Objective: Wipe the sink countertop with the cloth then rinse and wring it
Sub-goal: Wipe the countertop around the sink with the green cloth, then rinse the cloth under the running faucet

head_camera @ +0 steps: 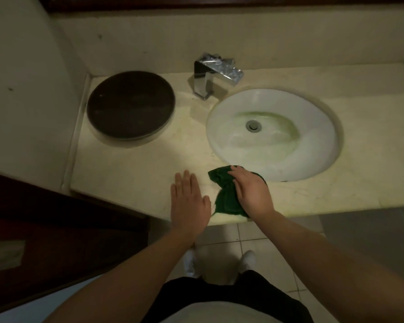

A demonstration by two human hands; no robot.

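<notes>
The cloth (226, 194) is deep green, plain and unpatterned. The countertop (138, 169) is cream-yellow with faint, cloudy mottling. The sink (313, 127) is white — its bowl carries a pale green tinge around the grey metal drain (253, 125). The faucet (210, 75) is mirror-bright chrome. A round lid (131, 104) is very dark brown, nearly black. Floor tiles (261, 238) are pale beige with darker grout lines; the shoes (248, 258) are white — the shorts (231, 297) black.
</notes>
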